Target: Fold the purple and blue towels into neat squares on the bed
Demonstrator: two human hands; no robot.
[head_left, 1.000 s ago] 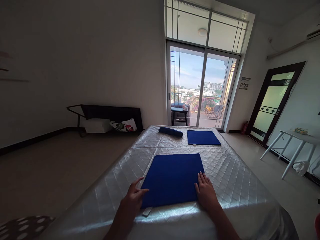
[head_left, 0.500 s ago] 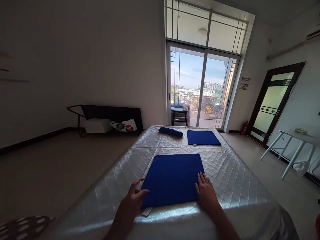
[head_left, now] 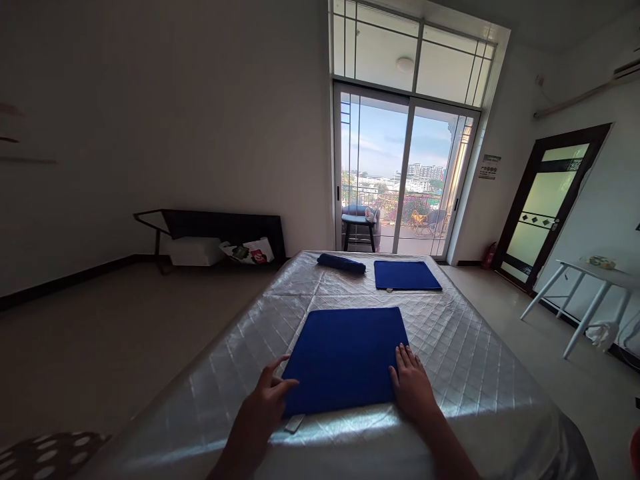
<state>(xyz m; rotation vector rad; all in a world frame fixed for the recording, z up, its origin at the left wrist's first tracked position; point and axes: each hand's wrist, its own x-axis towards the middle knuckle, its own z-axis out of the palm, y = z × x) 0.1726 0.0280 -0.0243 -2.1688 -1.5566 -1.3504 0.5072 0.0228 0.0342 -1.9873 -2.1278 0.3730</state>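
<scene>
A blue folded cloth [head_left: 347, 357] lies flat on the silvery quilted cover [head_left: 470, 360] in front of me. At its left edge is my left hand [head_left: 270, 397], thumb on top of the cloth and fingers curved apart at the side. My right hand [head_left: 413, 383] lies flat on the right edge, fingers stretched out. A small white tag [head_left: 295, 423] sticks out from the near left corner. Farther back lie a dark blue rolled cloth [head_left: 341, 263] and a second flat blue cloth [head_left: 407, 275].
A black bench frame [head_left: 225, 223] with a white box [head_left: 195, 251] and a bag [head_left: 247, 251] stands by the left wall. A white table [head_left: 595, 270] is at the right. Beyond the cover are glass sliding doors [head_left: 375, 160].
</scene>
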